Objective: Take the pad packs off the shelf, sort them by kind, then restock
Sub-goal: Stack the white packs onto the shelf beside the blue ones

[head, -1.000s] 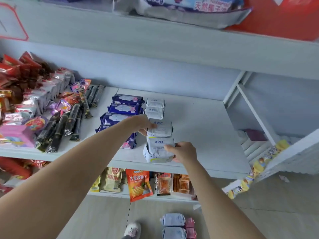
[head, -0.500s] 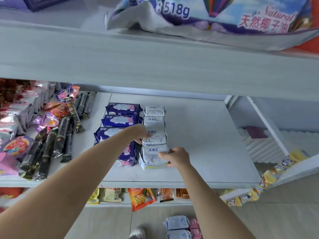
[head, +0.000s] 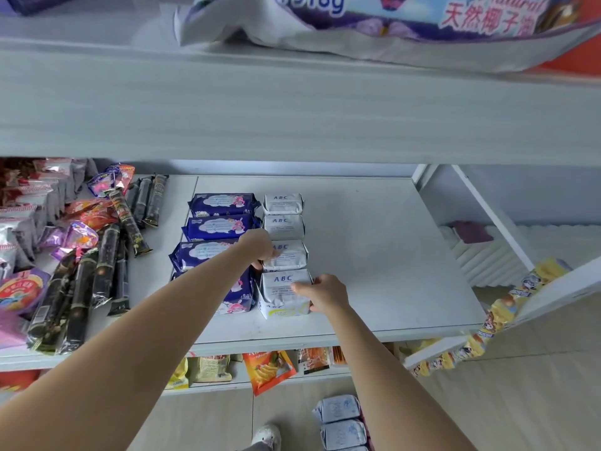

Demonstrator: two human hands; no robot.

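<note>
Restock phase by the look of it: two columns of pad packs sit centre frame on the shelf point(head: 374, 242). The navy packs point(head: 224, 206) run in a column on the left, the white ABC packs point(head: 283, 203) in a column touching them on the right.

Your right hand point(head: 325, 292) is on the front white pack point(head: 283, 294), lower centre of frame. Thumb lies over the top face and the fingers wrap its right side, so it's clamped on that pack. Your left hand point(head: 260, 247) is at the left edge of the third white pack point(head: 287, 255); the fingers curl down between the two columns, but you can't tell from here whether they actually grip it or just press it square.

Handling, my read: these are light, soft film-wrapped packs. They squash under a hard pinch and the wrap is probably slick. Take each one across its short width, thumb on top and fingers down the side, as your right hand has it. Don't pull by the end seals.

More pale blue packs point(head: 338, 408) lie on the floor at bottom centre, beside your shoe point(head: 266, 436). Probably those go up next, into the bare shelf area right of the white column.
</note>
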